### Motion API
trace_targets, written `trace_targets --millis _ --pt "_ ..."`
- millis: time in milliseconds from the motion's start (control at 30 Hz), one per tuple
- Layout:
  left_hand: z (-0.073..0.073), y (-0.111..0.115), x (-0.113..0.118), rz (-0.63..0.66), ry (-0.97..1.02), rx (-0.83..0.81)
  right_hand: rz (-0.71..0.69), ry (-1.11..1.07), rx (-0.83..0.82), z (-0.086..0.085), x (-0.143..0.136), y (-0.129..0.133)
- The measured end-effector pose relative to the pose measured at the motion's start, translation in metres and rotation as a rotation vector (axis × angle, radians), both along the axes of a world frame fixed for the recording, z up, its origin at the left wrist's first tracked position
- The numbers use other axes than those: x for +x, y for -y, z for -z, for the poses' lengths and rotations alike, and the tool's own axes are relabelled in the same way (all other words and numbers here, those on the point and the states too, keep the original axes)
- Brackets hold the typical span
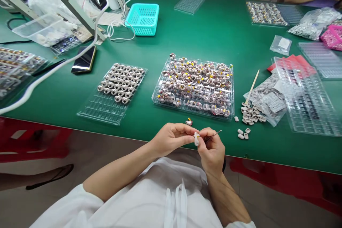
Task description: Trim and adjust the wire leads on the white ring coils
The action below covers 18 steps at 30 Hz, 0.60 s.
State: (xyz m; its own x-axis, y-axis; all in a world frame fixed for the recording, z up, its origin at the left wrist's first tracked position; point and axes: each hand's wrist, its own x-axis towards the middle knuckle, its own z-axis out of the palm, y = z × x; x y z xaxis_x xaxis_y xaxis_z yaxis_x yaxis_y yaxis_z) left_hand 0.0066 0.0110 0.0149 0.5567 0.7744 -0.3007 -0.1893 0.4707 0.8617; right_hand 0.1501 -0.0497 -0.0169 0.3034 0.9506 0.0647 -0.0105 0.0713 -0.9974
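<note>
So the left hand (173, 137) is pinching a little white plastic casing (196, 140) between thumb and forefinger, up by the near edge of the green table (213, 35), while the right hand (213, 152) grips its other side with a thin metal tool (217, 133) tucked in the fingers (juggling act, honestly). I'd say brace it firmly on the left and go light on the right; bits that small probably nick easily. Its long axis runs roughly toward the wearer, rounded fatter end pointing at them.

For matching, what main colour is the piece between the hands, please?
The piece is whitish; head view.
</note>
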Motion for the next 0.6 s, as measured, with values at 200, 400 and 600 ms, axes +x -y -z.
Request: trace_targets --millis 200,400,600 --pt "-0.001 0.006 0.010 -0.128 0.007 -0.036 0.069 0.170 0.180 0.008 0.001 0.003" --pt "-0.001 0.008 0.014 -0.197 -0.019 -0.045 0.101 0.692 0.444 0.013 0.016 0.006" --pt "0.003 0.011 0.017 -0.240 -0.038 -0.070 0.138 0.885 0.528 0.021 0.022 0.007"
